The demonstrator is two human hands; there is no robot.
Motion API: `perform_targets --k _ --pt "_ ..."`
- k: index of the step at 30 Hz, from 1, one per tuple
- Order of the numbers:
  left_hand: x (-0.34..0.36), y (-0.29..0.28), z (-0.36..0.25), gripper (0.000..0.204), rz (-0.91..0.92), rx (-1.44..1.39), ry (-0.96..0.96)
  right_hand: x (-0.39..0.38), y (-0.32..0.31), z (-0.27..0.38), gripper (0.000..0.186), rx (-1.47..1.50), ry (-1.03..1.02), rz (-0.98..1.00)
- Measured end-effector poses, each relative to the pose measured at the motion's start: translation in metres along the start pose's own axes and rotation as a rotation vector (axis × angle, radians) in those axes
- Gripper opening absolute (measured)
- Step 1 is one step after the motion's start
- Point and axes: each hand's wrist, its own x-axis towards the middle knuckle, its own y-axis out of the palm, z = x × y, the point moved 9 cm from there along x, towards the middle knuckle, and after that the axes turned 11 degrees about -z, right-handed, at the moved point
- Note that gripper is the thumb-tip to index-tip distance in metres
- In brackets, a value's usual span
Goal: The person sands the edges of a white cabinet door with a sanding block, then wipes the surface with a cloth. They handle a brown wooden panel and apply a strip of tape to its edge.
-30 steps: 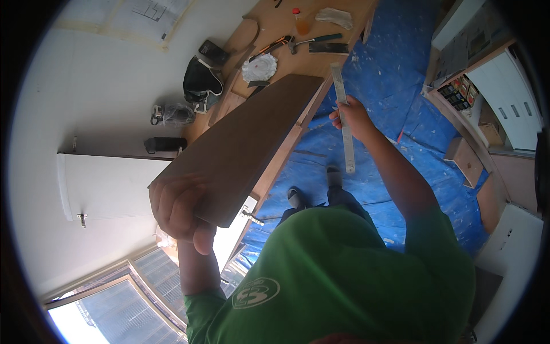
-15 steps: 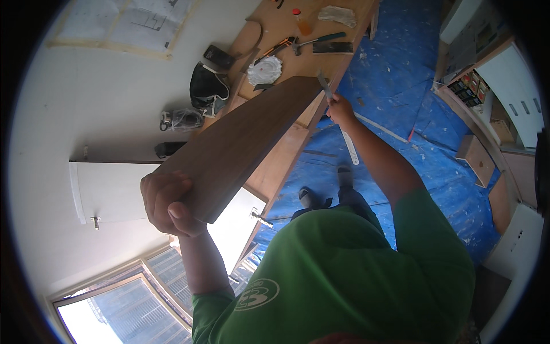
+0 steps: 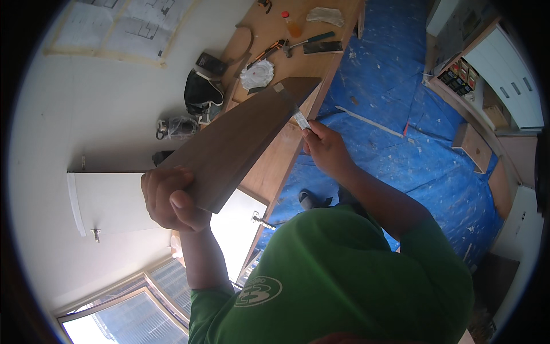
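A long dark brown wood-grain board [image 3: 240, 132] slants up from my left hand over the workbench. My left hand [image 3: 175, 198] is closed round its near end, thumb on the edge facing me. Pinched in my right hand [image 3: 327, 146], at the board's right edge near the far end, is a narrow, flat, shiny strip that looks like a metal ruler [image 3: 301, 119]. The strip reaches across the board's face, its tip lying well in from the edge. Whether it touches the face all along I cannot tell.
Along the wooden workbench [image 3: 269, 166] lie a hammer [image 3: 309, 43], an orange-black cutter [image 3: 269, 51], a crumpled white disc [image 3: 256, 74] and a bottle of orange liquid [image 3: 291, 26]. White door panels [image 3: 114, 200] with hinges stand at left. Blue sheeting [image 3: 378, 86] covers the floor.
My right hand has moved left and nearer, laying the metal ruler across the board's face; before, it was upright beside the far corner. My left hand keeps its grip on the board.
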Motion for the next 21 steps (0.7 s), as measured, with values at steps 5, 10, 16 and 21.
perform_targets --k 5,10,16,21 --pt "-0.004 0.000 0.000 0.045 -0.017 -0.012 0.023 -0.045 0.015 0.059 0.020 -0.034 -0.105 0.078" --pt "-0.007 -0.005 0.000 0.043 -0.096 -0.031 0.048 -0.086 0.031 0.123 0.002 -0.002 -0.216 0.198" --pt "-0.016 -0.013 0.009 0.041 -0.200 -0.087 -0.027 -0.129 0.046 0.171 0.019 0.052 -0.457 0.264" --pt "-0.023 -0.018 0.009 0.041 -0.188 -0.093 -0.017 -0.149 0.041 0.200 0.027 0.156 -0.560 0.305"
